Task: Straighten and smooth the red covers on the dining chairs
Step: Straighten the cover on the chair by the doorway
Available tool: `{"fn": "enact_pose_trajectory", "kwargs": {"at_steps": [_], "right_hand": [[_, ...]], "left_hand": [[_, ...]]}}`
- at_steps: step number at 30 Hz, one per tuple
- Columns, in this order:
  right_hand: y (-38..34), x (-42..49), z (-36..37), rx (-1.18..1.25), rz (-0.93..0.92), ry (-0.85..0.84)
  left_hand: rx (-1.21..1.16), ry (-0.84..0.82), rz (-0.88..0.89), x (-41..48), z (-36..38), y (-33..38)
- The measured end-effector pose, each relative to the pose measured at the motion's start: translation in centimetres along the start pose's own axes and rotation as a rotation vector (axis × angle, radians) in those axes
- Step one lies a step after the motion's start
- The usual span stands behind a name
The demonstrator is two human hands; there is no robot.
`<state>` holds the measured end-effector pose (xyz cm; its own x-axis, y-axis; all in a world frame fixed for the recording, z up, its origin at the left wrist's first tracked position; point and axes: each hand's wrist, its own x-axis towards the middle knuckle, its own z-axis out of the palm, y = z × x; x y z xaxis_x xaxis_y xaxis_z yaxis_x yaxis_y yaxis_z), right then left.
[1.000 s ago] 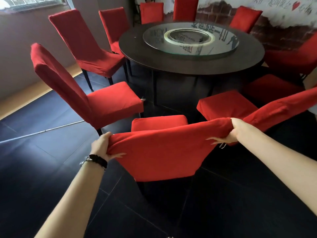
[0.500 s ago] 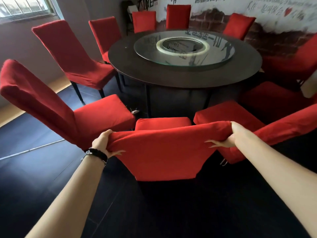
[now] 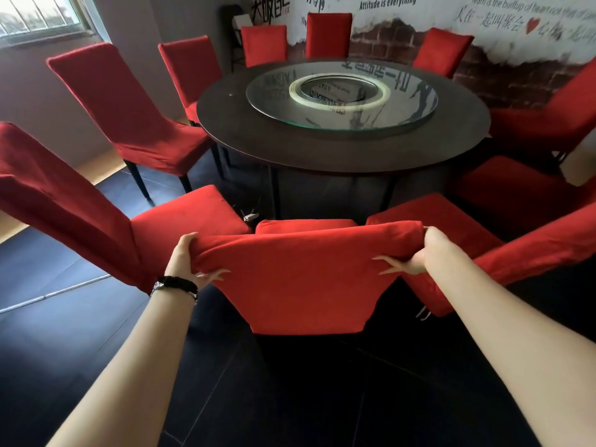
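Red cover: the red cover (image 3: 306, 285) sits over the back of the nearest chair, directly in front of the person and stretched between both hands. Its near face is mostly flat, and its lower hem ends above the dark tiled floor (image 3: 290, 398).
Left hand: the left hand (image 3: 185, 256) grips the cover's upper left corner, with fingers curled over the top edge and fingertips spread on the near face. The cloth bunches into folds just beside it.
Right hand: the right hand (image 3: 422, 251) grips the upper right corner the same way, with fingers wrapped over the top and fingertips on the near face.
Wrist: a dark wristband (image 3: 175, 285) circles the left wrist.
Seat: the seat (image 3: 306, 224) of this chair shows just beyond the cover's top edge. It is also red and points toward the bench.
Neighbours: a left chair (image 3: 80, 214) and a right chair (image 3: 532, 246) stand just beside it. Both are covered in red, and their backs lean outward in this wide view.
Bench: a round dark bench (image 3: 322, 156) stands beyond the chair, carrying a glass turntable (image 3: 342, 95) at its middle.
Other chairs: more red-covered chairs (image 3: 329, 35) ring the bench's sides and far edge.
Room: a wall (image 3: 516, 37) with a painted brick pattern and lettering lies behind the bench. A window (image 3: 38, 14) is at the upper left.
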<state>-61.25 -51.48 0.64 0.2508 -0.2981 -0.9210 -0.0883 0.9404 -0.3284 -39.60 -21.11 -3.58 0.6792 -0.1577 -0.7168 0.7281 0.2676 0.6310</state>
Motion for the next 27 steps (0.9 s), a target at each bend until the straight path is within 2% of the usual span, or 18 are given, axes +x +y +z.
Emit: {"fn": "enact_pose_trajectory", "kwargs": {"at_steps": [2, 6, 9, 17, 27], "right_hand": [[1.0, -0.6, -0.7, 0.08, -0.078, -0.009], [3.5, -3.1, -1.9, 0.11, -0.241, -0.009], [6.5, -6.1, -3.3, 0.141, -0.244, 0.018], [14.3, -14.7, -7.9, 0.124, -0.336, 0.038], [14.9, -20.5, -17.1, 0.257, -0.41, 0.061]], "left_hand": [[-0.045, -0.043, 0.032, -1.3, -0.7, -0.7], [0.014, -0.073, 0.034, -4.5, -1.0, -1.2], [0.017, -0.112, -0.013, -8.2, -0.8, -0.2], [0.162, -0.258, 0.007, -18.0, 0.2, -0.7], [0.211, -0.438, -0.052, -27.6, 3.6, -7.0]]}}
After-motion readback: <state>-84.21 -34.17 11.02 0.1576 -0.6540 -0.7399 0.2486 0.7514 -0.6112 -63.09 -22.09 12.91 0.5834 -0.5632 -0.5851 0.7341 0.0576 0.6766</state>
